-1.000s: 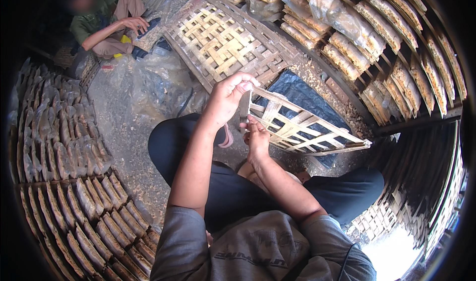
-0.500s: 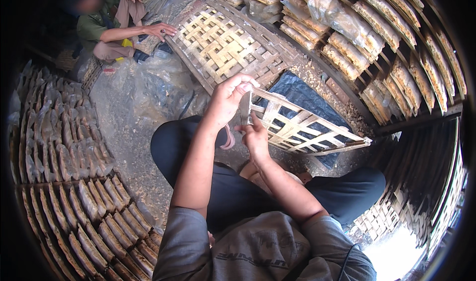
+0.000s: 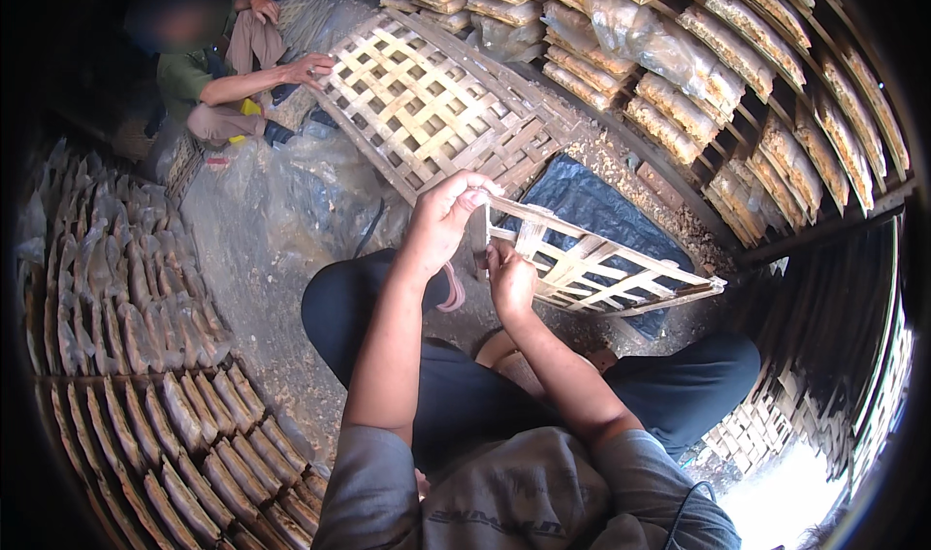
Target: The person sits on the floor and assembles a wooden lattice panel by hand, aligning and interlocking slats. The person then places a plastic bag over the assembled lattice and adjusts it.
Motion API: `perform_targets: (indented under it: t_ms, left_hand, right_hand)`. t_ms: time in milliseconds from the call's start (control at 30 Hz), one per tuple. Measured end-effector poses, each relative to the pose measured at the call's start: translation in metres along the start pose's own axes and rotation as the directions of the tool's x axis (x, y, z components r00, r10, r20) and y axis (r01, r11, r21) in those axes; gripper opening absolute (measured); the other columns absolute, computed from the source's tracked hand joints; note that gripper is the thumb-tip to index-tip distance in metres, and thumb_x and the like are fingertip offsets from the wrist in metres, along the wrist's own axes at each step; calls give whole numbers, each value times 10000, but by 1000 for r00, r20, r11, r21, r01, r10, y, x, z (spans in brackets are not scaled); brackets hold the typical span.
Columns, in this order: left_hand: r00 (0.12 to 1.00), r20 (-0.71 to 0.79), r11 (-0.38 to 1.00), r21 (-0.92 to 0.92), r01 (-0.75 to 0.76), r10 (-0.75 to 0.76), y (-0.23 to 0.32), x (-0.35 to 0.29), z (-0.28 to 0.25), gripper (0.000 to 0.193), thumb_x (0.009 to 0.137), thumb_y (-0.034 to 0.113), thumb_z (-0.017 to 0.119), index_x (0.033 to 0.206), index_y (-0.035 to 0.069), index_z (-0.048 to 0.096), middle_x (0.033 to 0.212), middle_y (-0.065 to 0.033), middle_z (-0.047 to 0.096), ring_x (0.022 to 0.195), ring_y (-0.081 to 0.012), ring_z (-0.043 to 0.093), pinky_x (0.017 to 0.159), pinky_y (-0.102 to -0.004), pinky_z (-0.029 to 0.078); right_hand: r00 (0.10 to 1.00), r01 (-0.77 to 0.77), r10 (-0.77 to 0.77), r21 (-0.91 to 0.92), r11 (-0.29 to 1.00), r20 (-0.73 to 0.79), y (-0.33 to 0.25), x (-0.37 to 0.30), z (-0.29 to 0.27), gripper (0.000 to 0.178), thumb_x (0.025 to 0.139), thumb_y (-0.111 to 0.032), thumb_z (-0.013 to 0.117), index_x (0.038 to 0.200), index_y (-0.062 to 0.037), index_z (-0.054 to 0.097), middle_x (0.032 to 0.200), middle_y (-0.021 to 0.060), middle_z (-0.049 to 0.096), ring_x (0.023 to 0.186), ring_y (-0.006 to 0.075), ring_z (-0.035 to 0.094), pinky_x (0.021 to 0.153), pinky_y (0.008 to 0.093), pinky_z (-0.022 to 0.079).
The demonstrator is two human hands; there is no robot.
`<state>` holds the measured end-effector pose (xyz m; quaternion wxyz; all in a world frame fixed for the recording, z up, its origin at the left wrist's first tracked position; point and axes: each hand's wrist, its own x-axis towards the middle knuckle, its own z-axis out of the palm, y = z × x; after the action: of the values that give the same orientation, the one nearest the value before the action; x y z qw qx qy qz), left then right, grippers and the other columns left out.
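My left hand grips the upper left corner of a woven bamboo tray, a slatted lattice in a thin wooden frame held tilted above my lap. At the tray's short left end, my right hand is closed, with thumb and fingers pressed to the end bar. A loop of pink cord or bands hangs below my left hand; where it is fastened is hidden. Beyond lies a larger woven bamboo tray, and a co-worker's hand touches its left edge.
Racks of wrapped, crumbly tan slabs rise at the right and at the left. A dark plastic sheet lies under the held tray. The co-worker sits at the far left. Stacked woven trays stand at the right.
My right hand's outstretched index finger has curled in, and that hand now pinches the tray's end bar. The co-worker's hand has shifted slightly, and the large tray has moved a little leftward.
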<state>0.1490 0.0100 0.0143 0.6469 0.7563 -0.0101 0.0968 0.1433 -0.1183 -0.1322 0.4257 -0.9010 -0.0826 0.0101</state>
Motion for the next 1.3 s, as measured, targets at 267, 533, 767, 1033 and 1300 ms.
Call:
perform_targets:
  t_ms: [267, 533, 767, 1033, 1300]
  left_hand:
    - [999, 17, 1000, 9, -28, 28, -6, 1, -1, 265, 1019, 227, 504, 1062, -6, 622, 1067, -106, 695, 1053, -173, 623, 956, -311, 453]
    - [998, 0, 998, -1, -57, 57, -12, 2, -3, 283, 1020, 255, 504, 1066, 0, 619, 1060, -102, 697, 1032, -164, 620, 952, -301, 448]
    - [999, -26, 1000, 6, -28, 28, -14, 3, -2, 271, 1017, 245, 508, 1059, 0, 618, 1051, -103, 692, 1023, -156, 618, 948, -302, 452]
    - [999, -37, 999, 1, -35, 35, -12, 2, 1, 223, 1017, 192, 503, 1050, 7, 623, 1042, -78, 695, 982, -131, 617, 899, -278, 470]
    - [999, -25, 999, 10, -45, 45, -10, 3, 2, 207, 1017, 168, 493, 1057, 11, 622, 1044, -76, 694, 993, -132, 614, 907, -279, 464]
  right_hand:
    - [979, 114, -79, 187, 976, -186, 6, -10, 7, 100, 927, -121, 633, 942, -55, 707, 715, 80, 704, 623, 169, 688, 595, 297, 527]
    - [991, 77, -21, 427, 901, -133, -6, -29, 2, 175, 960, -73, 580, 1089, -16, 683, 834, 99, 726, 734, 108, 685, 665, 260, 524]
    - [983, 46, 37, 444, 895, -177, -10, -16, 2, 146, 889, -93, 630, 1010, -99, 711, 760, 142, 680, 667, 270, 681, 623, 345, 512]
    - [996, 81, -59, 416, 906, -66, -16, -10, -18, 162, 940, -42, 582, 1064, -6, 680, 821, 94, 725, 740, 96, 662, 678, 241, 515]
    - [998, 54, -24, 602, 797, -57, -17, -10, -16, 183, 966, -57, 569, 1085, 26, 679, 843, 64, 713, 788, 82, 631, 707, 233, 501]
